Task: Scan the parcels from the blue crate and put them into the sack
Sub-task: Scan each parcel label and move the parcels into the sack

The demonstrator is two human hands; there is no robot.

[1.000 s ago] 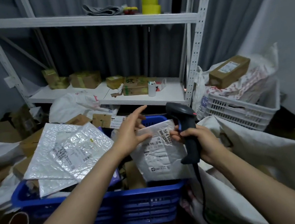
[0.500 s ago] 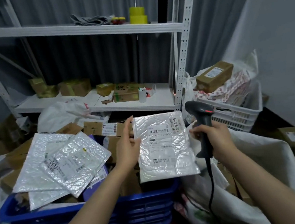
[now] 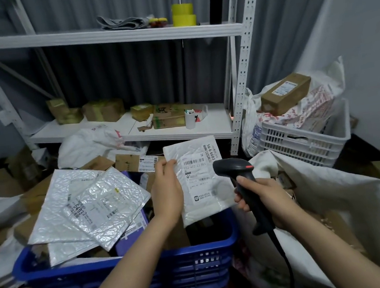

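Closer than before, the scanner (image 3: 234,168) now points at the label of one white parcel (image 3: 206,197). Thumb and fingers of the left hand (image 3: 167,196) pinch its left edge, holding it upright above the blue crate (image 3: 127,260). The right hand (image 3: 264,196) wraps its fingers around the one scanner's handle, beside the sack (image 3: 338,196).

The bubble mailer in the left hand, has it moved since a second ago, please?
Yes. The bubble mailer has risen, up out of the blue crate.

Colours and patterns observed.
Blue slotted crate (image 3: 210,244); white quilted parcel (image 3: 203,190) with black barcode print; black scanner (image 3: 232,168), red spot; yellow tape rolls (image 3: 183,14).
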